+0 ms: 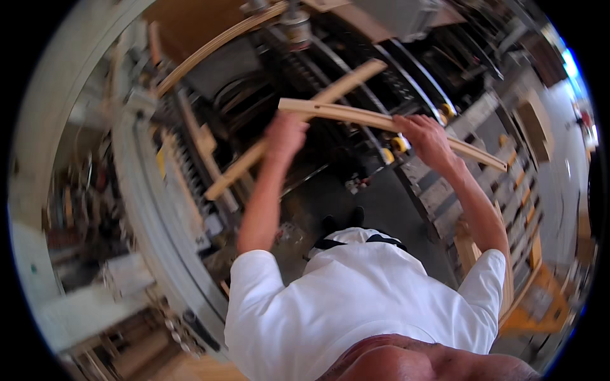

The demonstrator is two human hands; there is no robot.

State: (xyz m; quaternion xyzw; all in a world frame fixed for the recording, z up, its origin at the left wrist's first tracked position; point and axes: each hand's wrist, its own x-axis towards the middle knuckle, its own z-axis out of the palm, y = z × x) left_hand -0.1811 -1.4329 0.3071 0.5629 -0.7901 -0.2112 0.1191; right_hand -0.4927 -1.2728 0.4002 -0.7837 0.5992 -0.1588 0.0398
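Observation:
A long, pale wooden strip (pixel 346 113) with a small slot near its left end slants across in front of me. My right hand (pixel 427 141) is closed over it right of its middle, and its far right end runs on past the wrist. At the strip's left end, my left hand (pixel 286 134) is curled and closed against its lower edge; the fingers are partly smeared by motion. A second wooden strip (pixel 238 171) lies diagonally across the machine, crossing beneath the first and passing behind my left hand.
A dark machine bed with metal rails (pixel 406 76) and yellow-capped fittings (pixel 398 145) spans the far side. A grey machine beam (pixel 149 209) runs along the left. To the right are slatted wood stacks (pixel 483 184) and a yellow pallet truck (pixel 540 301). A curved wooden strip (pixel 219 41) stands at the back.

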